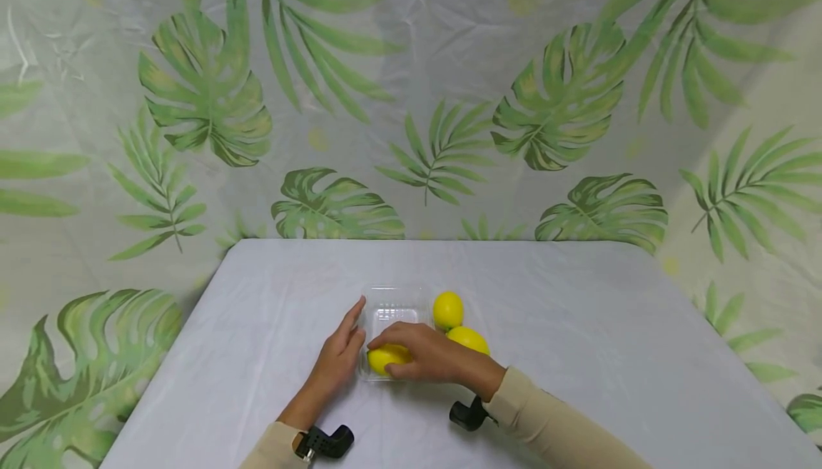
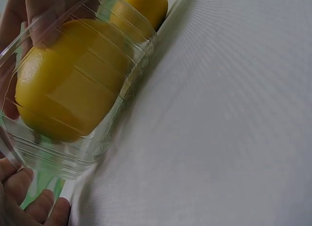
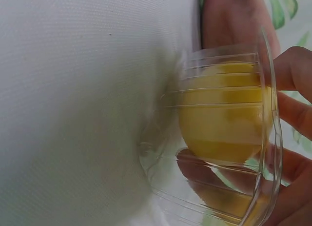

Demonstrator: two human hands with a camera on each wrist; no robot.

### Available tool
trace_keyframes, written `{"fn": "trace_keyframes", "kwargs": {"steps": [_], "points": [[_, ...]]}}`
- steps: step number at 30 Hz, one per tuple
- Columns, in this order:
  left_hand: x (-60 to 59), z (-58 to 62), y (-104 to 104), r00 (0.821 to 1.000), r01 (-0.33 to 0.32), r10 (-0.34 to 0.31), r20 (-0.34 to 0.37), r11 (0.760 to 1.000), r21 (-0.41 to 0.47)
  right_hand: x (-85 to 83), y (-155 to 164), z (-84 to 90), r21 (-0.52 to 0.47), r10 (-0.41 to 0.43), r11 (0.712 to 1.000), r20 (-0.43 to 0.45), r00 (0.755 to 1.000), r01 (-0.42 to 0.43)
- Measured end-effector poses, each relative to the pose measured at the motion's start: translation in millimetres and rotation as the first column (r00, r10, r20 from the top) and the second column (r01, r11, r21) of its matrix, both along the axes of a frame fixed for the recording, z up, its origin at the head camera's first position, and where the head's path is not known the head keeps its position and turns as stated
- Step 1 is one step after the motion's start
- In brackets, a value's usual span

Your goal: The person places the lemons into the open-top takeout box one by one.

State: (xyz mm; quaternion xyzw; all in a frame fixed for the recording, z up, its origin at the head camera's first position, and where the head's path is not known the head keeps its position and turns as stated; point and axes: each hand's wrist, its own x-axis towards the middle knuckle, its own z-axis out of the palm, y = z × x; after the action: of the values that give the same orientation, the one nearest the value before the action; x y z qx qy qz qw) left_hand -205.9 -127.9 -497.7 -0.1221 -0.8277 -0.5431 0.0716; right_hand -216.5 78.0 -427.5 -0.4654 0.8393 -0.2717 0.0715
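Note:
A yellow lemon [image 1: 379,360] sits inside the near end of a clear plastic container [image 1: 394,295] on the table. My right hand [image 1: 424,349] reaches over the rim and grips that lemon, with the thumb on the near side and fingers over the top. Through the ribbed wall, the same lemon [image 3: 219,121] shows in the right wrist view. Along the container's left side lies my left hand [image 1: 338,356], its fingers extended forward at the wall. The left wrist view shows left fingertips [image 2: 41,206] close by the container's end.
Right of the container are two more lemons, one farther back [image 1: 448,310] and one [image 1: 470,340] partly behind my right wrist. A white cloth covers the table [image 1: 578,326]. Behind it hangs a leaf-patterned curtain [image 1: 449,62]. Black cameras [image 1: 329,443] are strapped to both wrists.

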Motion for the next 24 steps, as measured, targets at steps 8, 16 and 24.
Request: {"fn": "trace_keyframes", "kwargs": {"steps": [8,16,24], "points": [[0.7,1.6,0.9,1.0,-0.006,0.006,0.003,1.0,-0.004,-1.5,-0.6,-2.9,0.025,0.033,0.999,-0.01,0.999,-0.033],[0.9,1.2,0.8,1.0,-0.012,0.012,-0.001,1.0,-0.002,-2.9,-0.6,-4.5,0.041,0.041,0.998,-0.024,0.999,-0.04],[1.2,-0.2,0.9,1.0,-0.004,0.004,-0.002,1.0,-0.003,-1.4,0.6,-4.4,0.051,0.04,0.998,-0.033,0.999,-0.039]]}}
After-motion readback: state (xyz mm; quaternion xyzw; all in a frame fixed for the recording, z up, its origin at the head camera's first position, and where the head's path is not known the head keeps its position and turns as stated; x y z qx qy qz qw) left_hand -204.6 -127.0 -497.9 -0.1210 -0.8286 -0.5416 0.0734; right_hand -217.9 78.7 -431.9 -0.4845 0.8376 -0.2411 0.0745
